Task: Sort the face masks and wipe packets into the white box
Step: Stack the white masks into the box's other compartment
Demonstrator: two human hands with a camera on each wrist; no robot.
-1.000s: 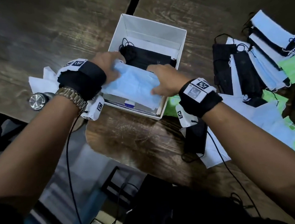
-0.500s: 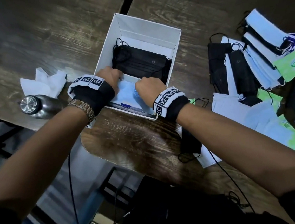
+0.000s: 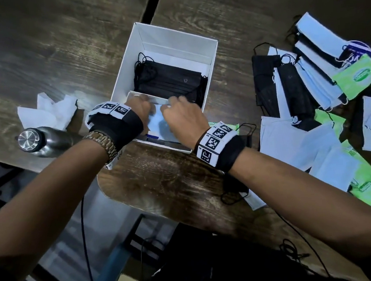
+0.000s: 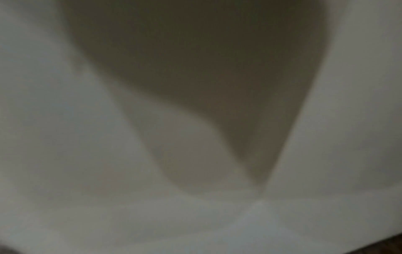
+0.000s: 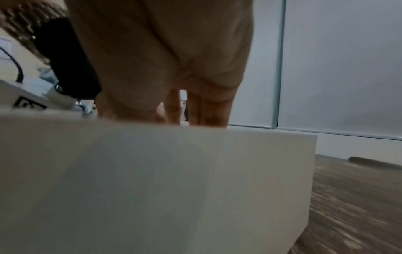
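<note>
Left hand: the left hand (image 3: 140,108) reaches down into the near part of the white box (image 3: 128,62), knuckles up; its fingers are hidden behind the hand and the blue mask, so whether they are apart or clamped cannot be told. The left wrist view is only a pale blur.
Right hand: the right hand (image 3: 183,117) lies just beside the left, fingers bent down onto the blue mask (image 3: 156,122). In the right wrist view the fingers (image 5: 195,106) point straight down, close together, their tips hidden behind the box's near wall (image 5: 152,180) — a grip cannot be told.
Edges and room: the near wall sits under both wrists. Past the fingertips a white divider strip (image 3: 147,97) crosses the box. The table edge (image 3: 117,191) lies below the wrists, toward the person.
Box contents: beyond the divider, ahead of the fingers, a stack of black masks (image 3: 170,81); the blue mask in the near part, under both hands.
Right of the right hand: loose black masks (image 3: 266,77), pale blue masks (image 3: 316,79) and green wipe packets (image 3: 356,76) spread on the table, well apart from the fingers.
Left of the left hand: a crumpled tissue (image 3: 47,112) and a metal bottle (image 3: 45,141).
</note>
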